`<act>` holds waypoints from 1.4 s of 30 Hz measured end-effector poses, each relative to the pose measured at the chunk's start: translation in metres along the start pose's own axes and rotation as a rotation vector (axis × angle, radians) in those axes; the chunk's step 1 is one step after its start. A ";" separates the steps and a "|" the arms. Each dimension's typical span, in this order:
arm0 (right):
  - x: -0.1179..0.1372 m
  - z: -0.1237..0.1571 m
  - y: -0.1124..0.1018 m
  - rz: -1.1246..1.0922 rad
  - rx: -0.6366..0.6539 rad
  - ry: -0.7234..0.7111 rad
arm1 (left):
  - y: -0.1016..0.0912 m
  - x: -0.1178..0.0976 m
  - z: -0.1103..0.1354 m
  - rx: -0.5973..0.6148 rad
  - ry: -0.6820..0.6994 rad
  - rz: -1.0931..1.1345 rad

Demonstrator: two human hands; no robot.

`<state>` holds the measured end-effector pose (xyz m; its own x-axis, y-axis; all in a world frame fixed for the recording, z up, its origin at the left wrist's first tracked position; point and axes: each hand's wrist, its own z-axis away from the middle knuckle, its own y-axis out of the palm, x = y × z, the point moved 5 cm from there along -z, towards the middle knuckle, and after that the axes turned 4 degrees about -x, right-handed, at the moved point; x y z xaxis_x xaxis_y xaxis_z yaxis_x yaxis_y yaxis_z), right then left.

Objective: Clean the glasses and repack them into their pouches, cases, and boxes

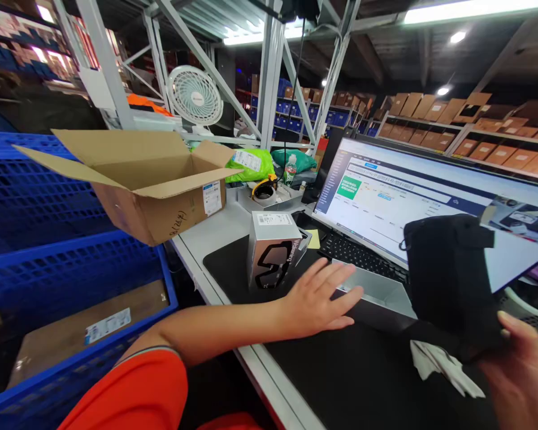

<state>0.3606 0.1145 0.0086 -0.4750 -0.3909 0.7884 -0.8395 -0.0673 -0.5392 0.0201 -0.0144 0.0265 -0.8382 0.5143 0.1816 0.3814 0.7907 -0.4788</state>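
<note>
My right hand [517, 367] grips a black soft pouch [451, 286] by its lower end and holds it up in front of the monitor. With fingers spread, my left hand [320, 298] hovers over the black desk mat [341, 376] beside an open grey box [381, 289]. Behind that hand stands a silver-and-black printed carton [273, 251], upright, with a white label on top. A crumpled white cloth or paper [446, 365] lies on the mat below the pouch.
An open cardboard box [161, 206] sits at the table's left edge, above blue crates [159, 263]. A monitor [385, 185] and keyboard [354, 254] stand behind the mat. Further back are a tape dispenser [264, 191], a bottle [290, 170], a green package [255, 164] and a fan [195, 95].
</note>
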 end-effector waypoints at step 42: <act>0.052 0.004 0.121 -0.444 0.344 0.275 | -0.019 0.021 0.021 -0.120 0.239 0.260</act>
<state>0.2355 0.0826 -0.0169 -0.1893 -0.0105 0.9819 -0.8610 -0.4790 -0.1711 -0.0129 -0.0252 0.0214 -0.5983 0.7546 0.2696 0.6241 0.6498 -0.4339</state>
